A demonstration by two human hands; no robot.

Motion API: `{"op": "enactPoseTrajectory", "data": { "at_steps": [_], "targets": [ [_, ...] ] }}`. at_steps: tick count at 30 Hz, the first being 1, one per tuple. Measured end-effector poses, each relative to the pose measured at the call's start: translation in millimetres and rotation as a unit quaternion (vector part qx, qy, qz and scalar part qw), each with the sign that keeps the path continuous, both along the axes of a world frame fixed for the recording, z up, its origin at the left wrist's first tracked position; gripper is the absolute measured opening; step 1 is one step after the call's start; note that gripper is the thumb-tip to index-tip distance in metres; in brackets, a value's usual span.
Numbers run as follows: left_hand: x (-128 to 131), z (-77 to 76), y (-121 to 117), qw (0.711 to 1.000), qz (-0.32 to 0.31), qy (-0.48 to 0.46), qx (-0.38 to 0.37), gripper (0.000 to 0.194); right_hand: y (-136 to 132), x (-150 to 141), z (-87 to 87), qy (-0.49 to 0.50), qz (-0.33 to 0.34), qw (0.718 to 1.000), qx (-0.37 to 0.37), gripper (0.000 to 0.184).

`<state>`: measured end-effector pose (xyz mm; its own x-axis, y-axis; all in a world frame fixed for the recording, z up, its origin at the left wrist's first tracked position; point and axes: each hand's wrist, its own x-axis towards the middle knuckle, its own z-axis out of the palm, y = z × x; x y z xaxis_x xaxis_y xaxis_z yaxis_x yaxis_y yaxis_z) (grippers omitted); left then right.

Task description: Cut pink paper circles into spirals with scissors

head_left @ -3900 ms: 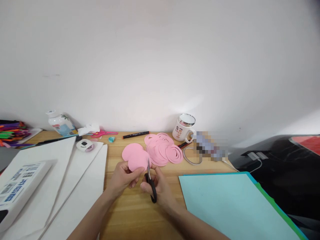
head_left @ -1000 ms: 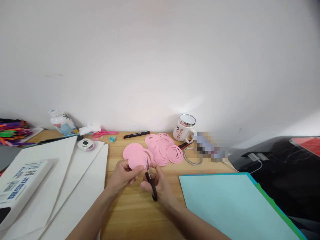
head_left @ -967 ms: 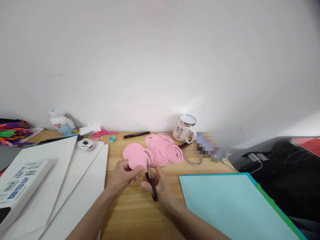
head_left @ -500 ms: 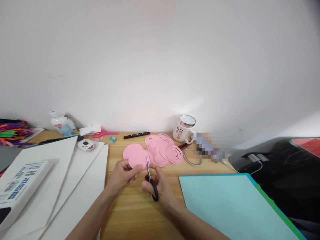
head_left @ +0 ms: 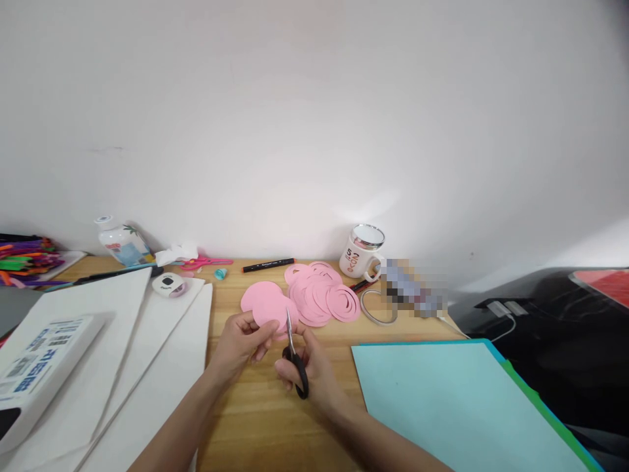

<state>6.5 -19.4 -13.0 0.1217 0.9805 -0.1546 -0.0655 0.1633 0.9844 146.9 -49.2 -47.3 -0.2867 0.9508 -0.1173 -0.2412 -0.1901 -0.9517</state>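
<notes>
Between thumb and fingers, my left hand [head_left: 248, 339] pinches a round piece of pink paper [head_left: 269, 311] by its lower edge. My right hand [head_left: 310, 367] is closed round the black handles of a pair of scissors [head_left: 293, 353]. The blades point up and lie against the right side of that paper; I cannot tell how far apart they are. Another pink paper disc [head_left: 254, 293] lies on the table just behind the held piece. To the right, a loose heap of pink paper circles and rings [head_left: 319, 295] overlaps on the wood.
A white mug [head_left: 361, 255] stands at the back, near a roll of tape [head_left: 378, 308]. A black marker [head_left: 268, 265] lies by the wall, left of the heap. Pale blue sheets [head_left: 432, 393] cover the right front; white boards [head_left: 171, 367] cover the left.
My right hand and the scissors have shifted very slightly left and down along the paper's right edge. My left hand keeps its pinch on the paper.
</notes>
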Motion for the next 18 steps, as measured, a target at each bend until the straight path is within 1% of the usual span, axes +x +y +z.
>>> {"op": "enactPoseTrajectory", "data": {
  "at_steps": [4,7,18],
  "targets": [
    [0.4,-1.5,-1.2,1.0,-0.017,0.017,-0.003,0.03,2.0,1.2,3.5,0.035,-0.027,0.999,0.007,0.052],
    [1.2,-1.0,-1.9,1.0,-0.019,0.02,-0.002,0.029,4.1,2.1,5.4,0.041,-0.034,0.998,0.013,0.054],
    [-0.5,-5.1,-0.8,1.0,-0.014,0.023,0.002,0.029,4.6,2.8,6.4,0.044,-0.018,0.999,0.012,0.054]
  ]
}}
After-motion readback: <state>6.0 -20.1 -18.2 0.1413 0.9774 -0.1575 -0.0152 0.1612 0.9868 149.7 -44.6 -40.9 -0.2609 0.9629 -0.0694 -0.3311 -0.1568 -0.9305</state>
